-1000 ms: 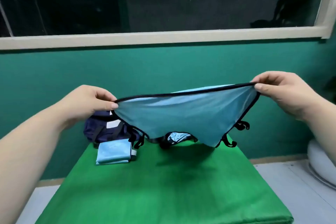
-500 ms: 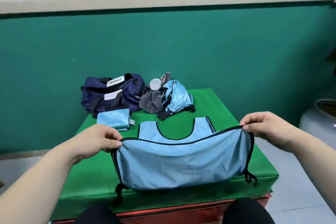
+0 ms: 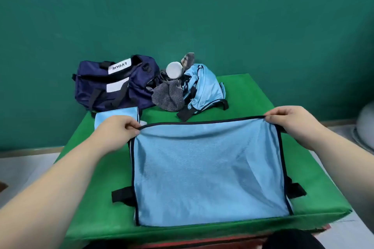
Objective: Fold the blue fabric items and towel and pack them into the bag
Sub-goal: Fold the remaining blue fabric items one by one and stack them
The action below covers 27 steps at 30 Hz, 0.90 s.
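While left hand [image 3: 119, 127] and right hand [image 3: 289, 121] pinch the mesh bib [image 3: 208, 168], uneven release could skew the fold. Its straps [image 3: 121, 195] may snag.

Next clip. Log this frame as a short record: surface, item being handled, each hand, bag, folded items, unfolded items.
surface: green pad
item handled: blue vest with dark trim, spread flat on the pad
left hand: pinches the vest's far left corner
right hand: pinches its far right corner
bag: navy bag at the pad's far left
folded: folded blue piece in front of the bag, partly behind the left hand
unfolded: crumpled blue piece and grey towel, heaped right of the bag
other: white round object on that heap
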Tool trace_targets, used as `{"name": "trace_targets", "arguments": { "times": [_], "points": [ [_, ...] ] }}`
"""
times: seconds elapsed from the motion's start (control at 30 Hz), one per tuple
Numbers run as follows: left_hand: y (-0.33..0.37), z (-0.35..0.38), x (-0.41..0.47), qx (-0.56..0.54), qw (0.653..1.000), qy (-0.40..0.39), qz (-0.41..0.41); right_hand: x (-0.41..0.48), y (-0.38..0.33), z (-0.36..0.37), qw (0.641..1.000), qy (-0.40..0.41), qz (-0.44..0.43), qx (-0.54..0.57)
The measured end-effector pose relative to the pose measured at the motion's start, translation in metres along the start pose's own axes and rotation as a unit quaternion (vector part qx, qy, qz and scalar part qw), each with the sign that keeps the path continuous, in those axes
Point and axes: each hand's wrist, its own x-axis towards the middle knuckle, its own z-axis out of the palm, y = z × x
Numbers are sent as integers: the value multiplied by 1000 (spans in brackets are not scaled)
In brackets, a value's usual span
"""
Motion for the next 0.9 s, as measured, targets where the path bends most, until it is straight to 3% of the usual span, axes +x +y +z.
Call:
{"name": "trace_targets", "arguments": {
  "times": [0.23, 0.47, 0.6, 0.73, 0.9],
  "points": [
    [-2, 53, 91, 93, 996, -8, 10, 94, 42, 30, 990, 21, 31, -136],
    [-28, 102, 135, 150, 989, 13, -3, 142, 76, 58, 978, 1, 54, -203],
    [-34, 112, 123, 174, 984, 18, 26, 136, 77, 63, 968, 14, 41, -248],
    [-34, 110, 85, 114, 989, 32, 83, 102, 66, 72, 956, 29, -1, -291],
    [-52, 105, 24, 113, 989, -18, 90, 39, 53, 116, 941, -41, -95, -322]
  ]
}}
